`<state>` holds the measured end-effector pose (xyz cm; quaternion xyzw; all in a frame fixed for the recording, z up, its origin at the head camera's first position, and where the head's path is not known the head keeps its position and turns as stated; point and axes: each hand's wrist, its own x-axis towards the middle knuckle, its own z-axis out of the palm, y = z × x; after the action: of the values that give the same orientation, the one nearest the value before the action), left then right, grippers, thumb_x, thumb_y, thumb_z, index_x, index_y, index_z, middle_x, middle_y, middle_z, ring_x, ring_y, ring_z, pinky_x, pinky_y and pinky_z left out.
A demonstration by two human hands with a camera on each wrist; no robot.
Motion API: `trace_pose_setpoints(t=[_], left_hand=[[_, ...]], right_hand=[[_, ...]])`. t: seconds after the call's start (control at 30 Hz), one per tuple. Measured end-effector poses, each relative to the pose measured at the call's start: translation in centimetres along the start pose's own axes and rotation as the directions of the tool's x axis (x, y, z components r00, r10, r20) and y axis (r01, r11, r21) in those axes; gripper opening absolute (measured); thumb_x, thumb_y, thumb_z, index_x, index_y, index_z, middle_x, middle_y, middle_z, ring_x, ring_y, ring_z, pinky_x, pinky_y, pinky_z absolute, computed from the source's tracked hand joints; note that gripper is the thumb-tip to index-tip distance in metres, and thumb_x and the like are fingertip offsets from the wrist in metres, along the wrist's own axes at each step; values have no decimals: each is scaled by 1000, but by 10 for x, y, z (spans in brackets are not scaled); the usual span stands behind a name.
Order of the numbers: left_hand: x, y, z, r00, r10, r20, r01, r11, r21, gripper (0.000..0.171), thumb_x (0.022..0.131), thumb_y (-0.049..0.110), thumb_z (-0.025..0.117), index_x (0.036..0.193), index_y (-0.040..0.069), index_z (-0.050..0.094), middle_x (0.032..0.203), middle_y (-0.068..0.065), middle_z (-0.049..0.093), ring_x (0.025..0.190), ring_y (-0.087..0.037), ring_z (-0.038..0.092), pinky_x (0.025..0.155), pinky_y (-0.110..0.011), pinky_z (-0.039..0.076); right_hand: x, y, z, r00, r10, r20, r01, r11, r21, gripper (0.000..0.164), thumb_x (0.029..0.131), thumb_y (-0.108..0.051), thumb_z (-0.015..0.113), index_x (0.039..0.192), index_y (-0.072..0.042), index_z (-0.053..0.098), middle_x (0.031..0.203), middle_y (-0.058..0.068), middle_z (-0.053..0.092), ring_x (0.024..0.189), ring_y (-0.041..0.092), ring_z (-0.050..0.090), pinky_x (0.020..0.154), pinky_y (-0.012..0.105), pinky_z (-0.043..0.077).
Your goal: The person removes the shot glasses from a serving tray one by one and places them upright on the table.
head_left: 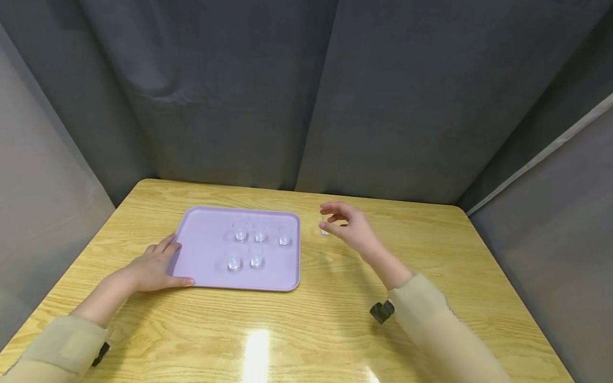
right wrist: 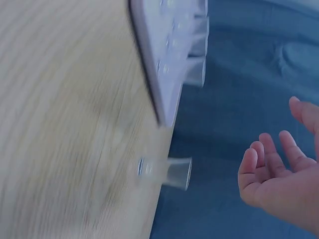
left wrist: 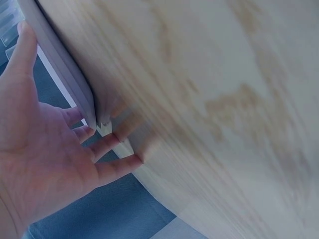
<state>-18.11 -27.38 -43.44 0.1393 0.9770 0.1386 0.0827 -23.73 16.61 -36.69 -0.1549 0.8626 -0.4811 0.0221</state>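
A lilac tray (head_left: 203,250) lies on the table, with several small clear cups standing on its middle and right part, among them a front cup (head_left: 234,263). My left hand (head_left: 152,268) rests at the tray's left end, fingers spread along the side and thumb at the front rim. Just right of the tray, one more clear cup (right wrist: 178,173) stands upright on the table. My right hand (head_left: 353,229) is raised beside it, fingers loosely bent. In the right wrist view a gap shows between this hand and the cup, and nothing is held.
The wooden table (head_left: 206,330) has a light grain and reflects a bright lamp near its front. Dark grey curtains (head_left: 230,106) hang behind it, and paler grey panels (head_left: 574,223) stand at both sides.
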Motion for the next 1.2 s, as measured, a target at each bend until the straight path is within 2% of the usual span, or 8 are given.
trace_pose_setpoints(t=[0.2,0.37,0.5,0.63,0.8,0.9,1.0,1.2], left_hand=[[2,-3,2,1000,-5,8,4,1000,2,113,69,75,61,137,-11,33,149,-32,15,125,-54,27,92,-68,34],[3,-8,3,1000,-13,18,13,1000,9,118,68,80,57,139,-11,31,150,-32,14,126,-54,26,93,-68,33],[1,-2,-2,1000,-15,16,15,1000,11,113,70,73,63,138,-12,33,149,-33,15,126,-56,27,92,-68,34],[0,-1,-2,1000,-21,11,21,1000,19,110,71,70,65,138,-11,33,150,-32,15,126,-55,27,92,-67,34],[1,-3,1,1000,-21,4,21,1000,23,108,71,69,65,137,-11,34,149,-33,16,125,-55,29,91,-68,35],[1,-2,0,1000,-21,5,21,999,24,109,71,69,65,137,-12,35,148,-33,16,124,-55,29,90,-68,35],[2,1,-1,999,-27,20,26,999,23,110,71,71,64,138,-11,33,149,-33,15,125,-55,28,92,-67,34],[2,2,-3,999,-26,26,25,999,23,111,71,72,63,138,-11,33,150,-33,14,126,-55,27,92,-67,34]], right_hand=[[-12,-12,14,1000,-28,-3,28,999,33,42,86,-22,71,125,-14,59,120,6,63,102,23,58,84,39,48],[-19,-21,32,999,-45,0,45,998,51,41,86,-20,70,124,-12,58,118,7,64,101,23,58,83,40,47],[-20,-25,50,999,-47,23,45,996,81,41,86,-15,71,124,-10,58,117,10,65,99,25,59,80,37,47],[-19,-25,68,997,-37,62,29,990,136,44,84,-7,70,126,-3,55,118,17,62,99,32,57,75,33,48],[-18,-24,87,995,-21,102,3,985,175,46,83,-10,71,126,-7,56,118,14,62,95,27,57,70,24,46],[-16,-22,97,991,10,132,-39,976,214,46,83,-12,73,125,-10,56,117,13,62,89,21,56,68,22,45],[-13,-18,105,985,48,163,-87,967,240,47,82,-12,73,126,-7,56,117,14,62,84,18,53,65,21,45],[-5,-12,118,956,144,257,-202,956,213,49,83,-15,72,128,-9,55,121,11,61,88,17,53,66,26,45]])
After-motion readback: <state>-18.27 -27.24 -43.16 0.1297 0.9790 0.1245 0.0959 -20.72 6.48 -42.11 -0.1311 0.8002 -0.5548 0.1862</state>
